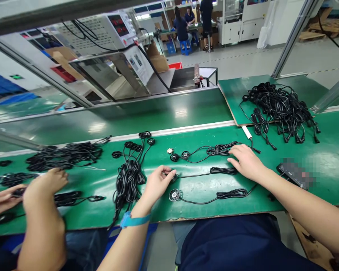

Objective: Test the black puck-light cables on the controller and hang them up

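Note:
My left hand [159, 184], with a blue wristband, closes its thumb and fingers on a small round black disc [173, 178] at the end of a cable. That cable's coiled bundle [222, 171] lies to the right, below my right hand's thumb. My right hand [247, 161] is open, palm down, its fingertips at the end of another tied cable bundle [219, 149]; whether they touch it I cannot tell. This upper pair ends in black discs [185, 154]. Nearer me lies a third cable [231, 194] with a spoked round end [174, 195].
A cable pile [128, 184] lies left of my left hand. A co-worker's hands [46, 184] work farther left, beside more cables [67, 155]. At the right are a large cable heap [279, 107] on a green board and a dark phone-like device [295, 175].

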Tool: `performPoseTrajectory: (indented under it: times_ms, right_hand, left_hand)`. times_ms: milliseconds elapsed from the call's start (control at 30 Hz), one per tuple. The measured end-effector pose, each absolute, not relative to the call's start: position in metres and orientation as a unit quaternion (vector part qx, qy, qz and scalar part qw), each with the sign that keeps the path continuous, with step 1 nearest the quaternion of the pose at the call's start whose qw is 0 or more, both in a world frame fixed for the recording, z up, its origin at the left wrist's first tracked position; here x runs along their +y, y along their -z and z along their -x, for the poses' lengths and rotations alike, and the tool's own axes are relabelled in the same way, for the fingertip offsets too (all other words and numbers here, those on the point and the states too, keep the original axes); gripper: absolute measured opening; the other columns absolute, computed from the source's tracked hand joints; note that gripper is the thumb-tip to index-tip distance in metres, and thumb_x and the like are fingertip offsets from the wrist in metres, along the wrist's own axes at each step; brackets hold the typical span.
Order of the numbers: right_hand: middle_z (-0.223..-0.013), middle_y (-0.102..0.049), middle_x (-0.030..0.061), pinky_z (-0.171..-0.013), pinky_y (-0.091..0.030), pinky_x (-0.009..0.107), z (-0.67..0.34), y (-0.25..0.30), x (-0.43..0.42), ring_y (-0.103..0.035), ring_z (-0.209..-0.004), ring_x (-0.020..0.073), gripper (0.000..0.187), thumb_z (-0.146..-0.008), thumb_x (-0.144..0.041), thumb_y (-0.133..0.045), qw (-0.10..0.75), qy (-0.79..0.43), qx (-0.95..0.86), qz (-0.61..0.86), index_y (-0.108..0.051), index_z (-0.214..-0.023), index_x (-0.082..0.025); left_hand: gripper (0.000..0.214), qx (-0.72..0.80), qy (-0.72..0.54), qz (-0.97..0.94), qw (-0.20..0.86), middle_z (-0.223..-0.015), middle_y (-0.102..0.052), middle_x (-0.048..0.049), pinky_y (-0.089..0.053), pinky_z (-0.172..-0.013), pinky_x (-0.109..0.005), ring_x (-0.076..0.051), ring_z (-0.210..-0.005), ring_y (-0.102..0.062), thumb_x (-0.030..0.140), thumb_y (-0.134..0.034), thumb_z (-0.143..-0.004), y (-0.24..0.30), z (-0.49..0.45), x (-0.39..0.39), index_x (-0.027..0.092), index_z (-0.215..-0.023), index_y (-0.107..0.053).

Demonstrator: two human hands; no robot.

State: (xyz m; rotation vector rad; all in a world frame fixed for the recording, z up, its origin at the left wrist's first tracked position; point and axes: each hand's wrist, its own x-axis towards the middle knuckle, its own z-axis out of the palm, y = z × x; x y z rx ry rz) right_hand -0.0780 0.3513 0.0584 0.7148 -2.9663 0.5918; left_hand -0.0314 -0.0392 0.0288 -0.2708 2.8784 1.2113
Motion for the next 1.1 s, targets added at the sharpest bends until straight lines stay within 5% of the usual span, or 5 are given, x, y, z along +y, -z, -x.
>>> performPoseTrajectory:
  times_ms: [233, 500, 667, 800, 1100]
  right_hand:
    - [-0.116, -0.068, 0.0157, -0.096, -0.049, 0.043, 0.102, -0.056, 0.325, -0.063, -0.112, 0.0303, 0.029, -0.096, -0.021, -0.061, -0.071, -0.134, -0.958, -0.245, -0.068, -0.123, -0.014]
    - [-0.11, -0.071, 0.0097, -0.094, -0.049, 0.036, 0.092, -0.067, 0.338, -0.063, -0.106, 0.0242, 0.026, -0.1, -0.038, -0.06, -0.083, -0.185, -0.93, -0.307, -0.073, -0.112, -0.02]
    - [-0.129, -0.064, 0.0167, -0.101, -0.042, 0.045, 0.121, -0.066, 0.361, -0.054, -0.121, 0.0316, 0.036, -0.098, -0.037, -0.059, -0.011, -0.06, -0.985, -0.164, -0.067, -0.127, -0.016]
    - [-0.116, -0.068, 0.0164, -0.093, -0.041, 0.041, 0.135, -0.062, 0.363, -0.059, -0.112, 0.0303, 0.031, -0.096, -0.021, -0.055, -0.043, -0.018, -0.987, -0.155, -0.068, -0.124, -0.015]
    - [-0.116, -0.066, 0.0144, -0.087, -0.037, 0.038, 0.107, -0.07, 0.317, -0.055, -0.11, 0.0281, 0.03, -0.101, -0.018, -0.045, -0.028, -0.064, -0.972, -0.225, -0.07, -0.119, -0.017]
  left_hand:
    - [0.045, 0.905, -0.401, 0.037, -0.137, -0.11, -0.072, -0.01, -0.05, -0.075, -0.033, -0.018, -0.077, -0.06, 0.054, -0.067, -0.081, -0.014, 0.086, -0.039, 0.019, -0.11, -0.071]
    - [0.037, 0.938, -0.342, 0.015, -0.059, -0.068, -0.065, -0.0021, -0.047, -0.067, -0.032, -0.019, -0.066, -0.058, 0.054, -0.061, -0.087, -0.023, 0.085, -0.058, 0.021, -0.075, -0.069]
    - [0.038, 0.946, -0.297, -0.077, -0.105, -0.096, -0.073, -0.0097, -0.051, -0.085, -0.039, -0.026, -0.091, -0.066, 0.054, -0.067, -0.088, -0.037, 0.088, -0.024, 0.02, -0.103, -0.072]
    - [0.036, 0.956, -0.26, -0.125, -0.051, -0.095, -0.073, -0.0075, -0.048, -0.095, -0.043, -0.027, -0.093, -0.066, 0.044, -0.074, -0.085, -0.043, 0.103, 0.001, 0.023, -0.113, -0.071]
    - [0.031, 0.961, -0.269, -0.052, -0.041, -0.085, -0.069, -0.0049, -0.051, -0.075, -0.034, -0.021, -0.075, -0.064, 0.041, -0.068, -0.083, -0.03, 0.124, -0.05, 0.021, -0.106, -0.073]
